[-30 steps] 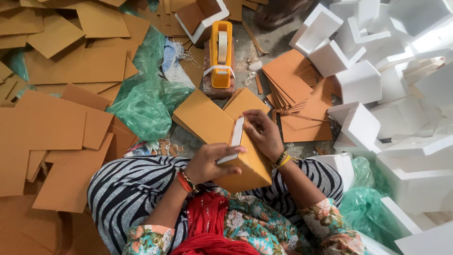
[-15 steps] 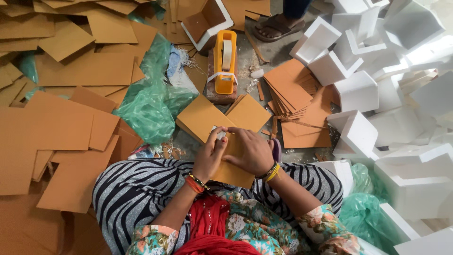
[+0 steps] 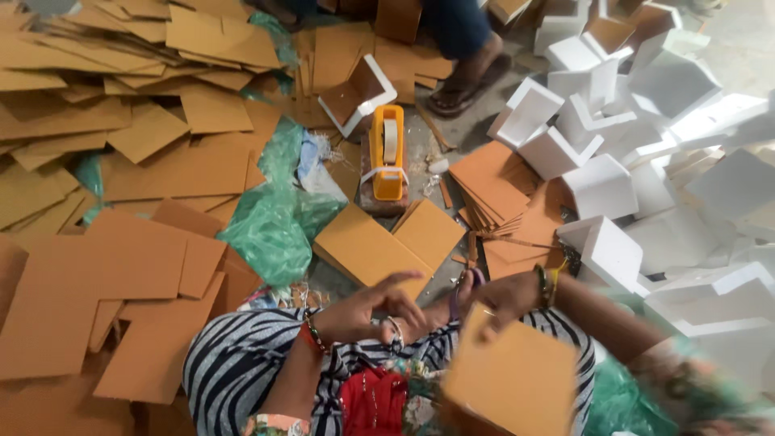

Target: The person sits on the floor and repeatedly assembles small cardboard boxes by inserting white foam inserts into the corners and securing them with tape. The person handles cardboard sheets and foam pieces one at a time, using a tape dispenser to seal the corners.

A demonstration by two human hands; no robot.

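Note:
My right hand (image 3: 502,295) grips the top edge of a blurred brown cardboard piece (image 3: 513,381), held over my lap at lower right. My left hand (image 3: 373,308) hovers beside it with fingers spread and nothing in it. Just past my hands, two flat tan cardboard panels (image 3: 386,246) lie side by side on the floor. A yellow tape dispenser (image 3: 387,153) stands upright behind them. A purple loop, perhaps a scissor handle (image 3: 460,284), shows between my hands.
Loose brown cardboard sheets (image 3: 137,266) cover the left floor. A green plastic bag (image 3: 270,222) lies in the middle. A stack of cardboard squares (image 3: 492,182) and several white foam corner pieces (image 3: 601,190) sit on the right. Another person's sandalled foot (image 3: 464,77) is at the top.
Both hands were pressing on the cardboard piece on my lap. Now my left hand has let go and spread, and my right hand has swung the piece to the lower right.

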